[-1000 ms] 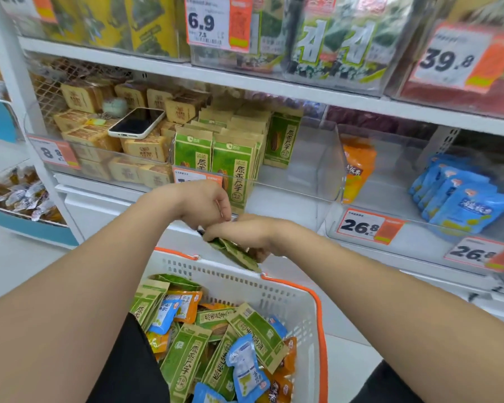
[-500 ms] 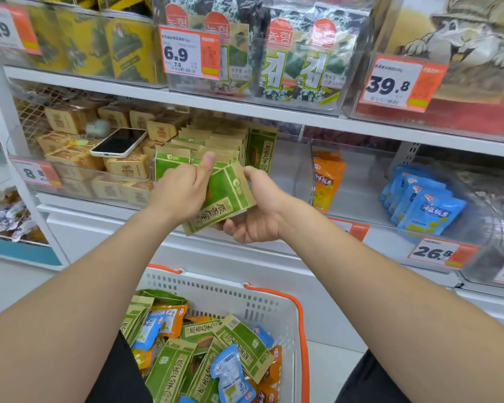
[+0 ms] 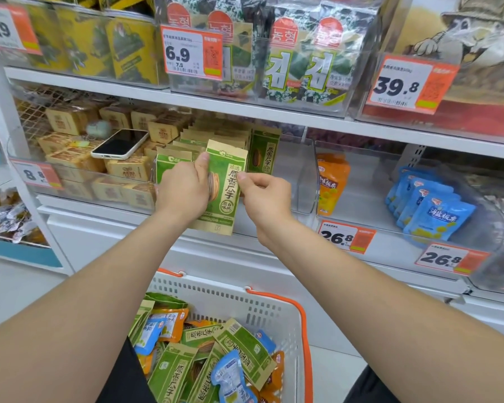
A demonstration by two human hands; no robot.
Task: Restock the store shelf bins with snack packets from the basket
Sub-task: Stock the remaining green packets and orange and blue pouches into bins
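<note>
White store shelving [image 3: 245, 112] fills the view, and clear bins line its middle tier. The left hand [image 3: 181, 190] grips a green packet [image 3: 226, 193] upright in front of the centre bin [image 3: 294, 175]. Its thumb lies flat on the packet's upper left face, and its fingers go out of sight behind. The right hand [image 3: 266, 199] meets the same packet at its right edge with curled fingers. It seems to pinch that edge between thumb and forefinger, though the contact is partly hidden. The packet sits between the two hands, its top level with the stocked green packets [image 3: 262, 154] that stand in rows in the bin just behind it. The right part of that bin shows bare floor.

To the left, tan boxes [image 3: 70, 120] fill the next bin, with a phone [image 3: 120, 144] lying face up on them. To the right are orange packets [image 3: 332, 181], then blue packets [image 3: 437, 213] further along. Orange price tags hang on the shelf edges.

Below the forearms, a white basket [image 3: 245, 308] with an orange handle holds a loose mix of green, blue and orange packets.
</note>
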